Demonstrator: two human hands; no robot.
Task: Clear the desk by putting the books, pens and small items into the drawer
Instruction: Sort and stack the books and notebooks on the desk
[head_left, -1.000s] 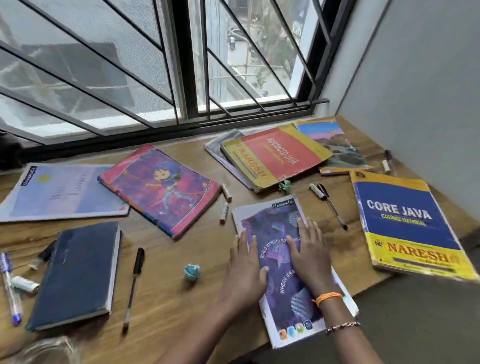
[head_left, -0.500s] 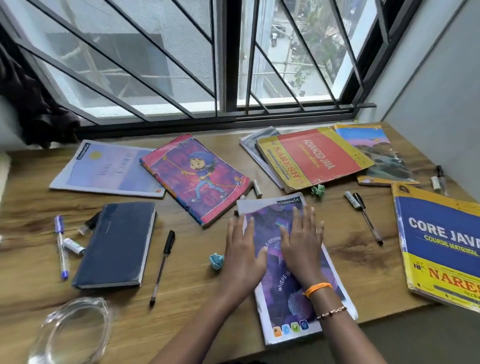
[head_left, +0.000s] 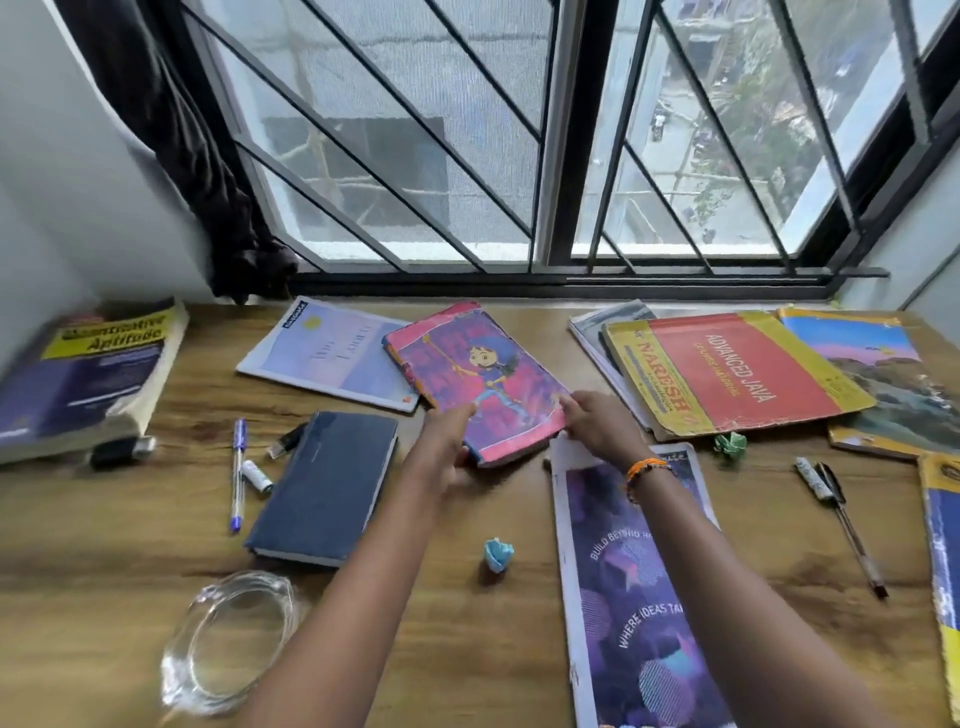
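Note:
A pink cartoon-cover book (head_left: 483, 374) lies at the middle of the wooden desk (head_left: 467, 649). My left hand (head_left: 447, 441) grips its near left corner, thumb on top. My right hand (head_left: 597, 423) holds its near right corner. A purple notebook (head_left: 634, 597) lies under my right forearm. Also on the desk are a dark blue diary (head_left: 327, 483), a pale blue notebook (head_left: 327, 353), a red Advanced Java book (head_left: 737, 374), a blue pen (head_left: 238, 473), a black pen (head_left: 847, 530) and a blue paper ball (head_left: 498, 555). No drawer is in view.
A thick Quantitative Aptitude book (head_left: 83, 374) lies far left with a USB stick (head_left: 122, 451) beside it. A glass dish (head_left: 234, 639) sits near the front left. A green paper ball (head_left: 730, 446) and a landscape-cover book (head_left: 883, 374) are at the right. The barred window (head_left: 519, 156) runs behind the desk.
Both hands left the purple notebook and moved forward and left to the pink cartoon book. The view swung left, showing the Quantitative Aptitude book.

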